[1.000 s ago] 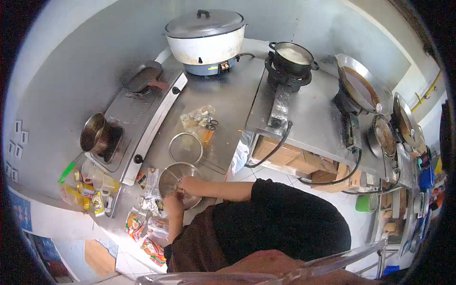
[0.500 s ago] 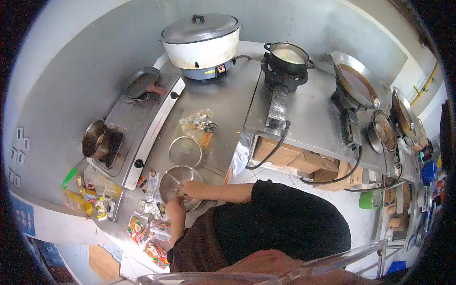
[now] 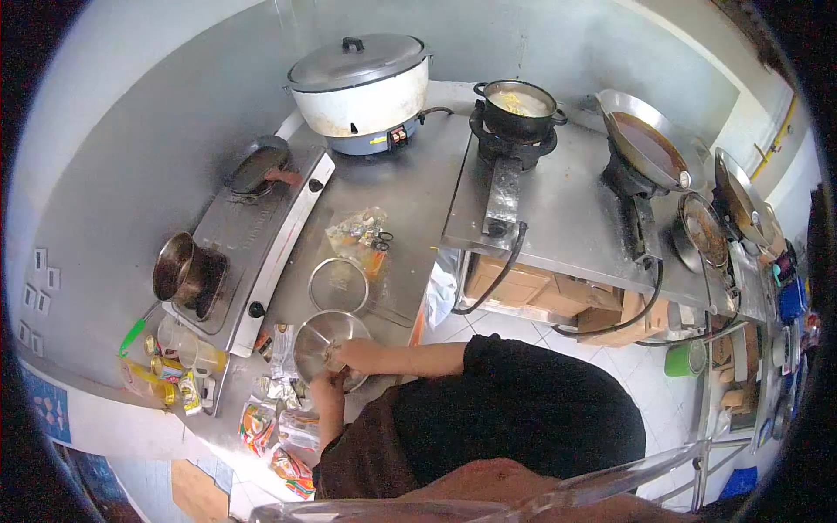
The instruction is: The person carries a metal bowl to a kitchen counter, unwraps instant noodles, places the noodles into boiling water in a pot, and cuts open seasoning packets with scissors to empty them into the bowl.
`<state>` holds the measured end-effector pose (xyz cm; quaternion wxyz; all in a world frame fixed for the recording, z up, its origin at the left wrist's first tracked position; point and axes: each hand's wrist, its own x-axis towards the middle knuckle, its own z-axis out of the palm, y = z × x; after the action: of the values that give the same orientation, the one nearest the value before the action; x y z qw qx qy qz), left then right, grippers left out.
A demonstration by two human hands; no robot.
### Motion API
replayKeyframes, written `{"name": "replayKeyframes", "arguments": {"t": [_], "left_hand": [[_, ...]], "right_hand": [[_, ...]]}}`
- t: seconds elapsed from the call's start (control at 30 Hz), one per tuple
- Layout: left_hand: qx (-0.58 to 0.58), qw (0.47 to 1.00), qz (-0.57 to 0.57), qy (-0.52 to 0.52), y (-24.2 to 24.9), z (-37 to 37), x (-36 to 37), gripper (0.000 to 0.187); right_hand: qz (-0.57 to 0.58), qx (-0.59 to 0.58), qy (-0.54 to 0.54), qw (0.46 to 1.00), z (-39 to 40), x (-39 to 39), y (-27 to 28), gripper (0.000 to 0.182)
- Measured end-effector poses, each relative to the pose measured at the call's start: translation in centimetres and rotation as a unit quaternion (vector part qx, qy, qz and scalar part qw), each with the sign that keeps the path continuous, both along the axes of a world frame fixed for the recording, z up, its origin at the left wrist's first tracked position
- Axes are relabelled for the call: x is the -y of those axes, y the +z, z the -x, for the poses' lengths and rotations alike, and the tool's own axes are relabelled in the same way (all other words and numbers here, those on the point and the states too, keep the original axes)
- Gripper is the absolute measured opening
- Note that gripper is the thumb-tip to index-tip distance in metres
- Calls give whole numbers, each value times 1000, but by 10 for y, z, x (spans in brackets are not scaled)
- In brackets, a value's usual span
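Observation:
A round metal bowl stands on the steel counter in front of me. My right hand reaches over it from the right, its fingers curled closed. My left hand comes up from below and meets the right hand's fingertips at the bowl's near rim. Both hands seem to pinch something small between them, too small and hidden to name. Just behind the bowl lies a round wire strainer, its handle pointing right. Silvery packets and colourful instant-noodle-like wrappers lie left of the bowl.
Scissors rest beside a clear plastic bag. A two-burner stove with a small pot is at left. A large rice cooker stands behind. On the right counter, a black pot and a wok sit on burners.
My view has shifted slightly, so the counter things appear a little lower. Both hands stay together over the bowl with only a small movement. Pale yellowish contents show more clearly in the black pot.

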<state>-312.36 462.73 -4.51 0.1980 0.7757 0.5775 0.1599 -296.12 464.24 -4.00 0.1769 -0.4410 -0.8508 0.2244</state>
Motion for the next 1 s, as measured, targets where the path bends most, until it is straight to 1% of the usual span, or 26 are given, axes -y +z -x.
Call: {"name": "replayKeyframes", "arguments": {"t": [0.03, 0.1, 0.13, 0.17, 0.2, 0.3, 0.33, 0.37, 0.43, 0.47, 0.5, 0.53, 0.57, 0.6, 0.63, 0.67, 0.73, 0.77, 0.8, 0.83, 0.87, 0.9, 0.93, 1.0], "left_hand": [[-2, 1000, -9, -2, -3, 1, 0, 11], [-7, 1000, -25, -6, -15, 4, -1, 11], [15, 999, -30, -11, -20, 7, -1, 11], [37, 999, -36, -16, -25, 9, -2, 12], [59, 997, -43, -20, -21, 8, -2, 12], [31, 999, 26, 21, -7, 6, 0, 13], [41, 999, 7, 10, -14, 9, -2, 14], [51, 999, -11, -1, -22, 12, -5, 14], [74, 997, -31, -10, -38, 18, -6, 15], [87, 996, -34, -9, -37, 18, -6, 16], [99, 994, -36, -6, -38, 18, -4, 16], [137, 991, -5, -2, -48, 20, -9, 17], [175, 984, 26, 5, -66, 25, -17, 18], [211, 975, 59, 20, -78, 34, -15, 19], [123, 992, -14, 26, -58, 33, -8, 19], [28, 996, -80, 36, -33, 28, -8, 19], [104, 982, -76, 137, -33, 51, -9, 20], [98, 959, -190, 183, 25, 40, 4, 22], [168, 955, -154, 190, 12, 65, -6, 28], [177, 947, -132, 234, 11, 86, -7, 35], [202, 929, -147, 275, 5, 109, -10, 38], [161, 930, -103, 314, 5, 133, -7, 35], [158, 926, -97, 330, 4, 151, -1, 33], [157, 921, -89, 346, -7, 177, 7, 28]], "right_hand": [[-21, -11, 9, 1000, -3, 4, 9, 18], [-24, 36, -3, 999, 3, -4, -12, 19], [-26, 59, -9, 998, 5, -5, -15, 20], [-28, 41, -11, 999, 5, -4, -18, 20], [-31, 22, -13, 999, 2, -1, -12, 19], [-17, 2, -24, 1000, -2, 5, 13, 17], [-9, 2, -28, 1000, -2, 6, 17, 17], [-12, 33, -13, 999, 0, 5, 15, 18], [-16, 96, 17, 995, 5, -3, -1, 20], [-36, 83, -17, 996, 10, -11, -27, 23], [-56, 69, -50, 995, 16, -21, -67, 27], [-74, 55, -82, 992, 21, -24, -89, 30], [-38, 59, -85, 994, 20, -14, -67, 34], [0, 62, -80, 995, 9, 3, -9, 37], [41, 67, -68, 995, -2, 9, 25, 41], [-6, 31, -50, 998, -6, 6, 26, 42], [-80, -50, -15, 995, -8, 2, 31, 45], [-113, -40, -55, 991, -9, -4, 21, 44], [-148, -31, -93, 984, -9, -9, 10, 45], [-40, -95, -162, 981, -14, -3, 39, 41], [-200, -78, -115, 970, -26, -13, 6, 35], [-175, -79, -133, 972, -29, -9, 8, 33], [-152, -79, -155, 973, -31, -7, 12, 30], [-62, -136, -194, 969, -35, -6, -5, 28]]}}
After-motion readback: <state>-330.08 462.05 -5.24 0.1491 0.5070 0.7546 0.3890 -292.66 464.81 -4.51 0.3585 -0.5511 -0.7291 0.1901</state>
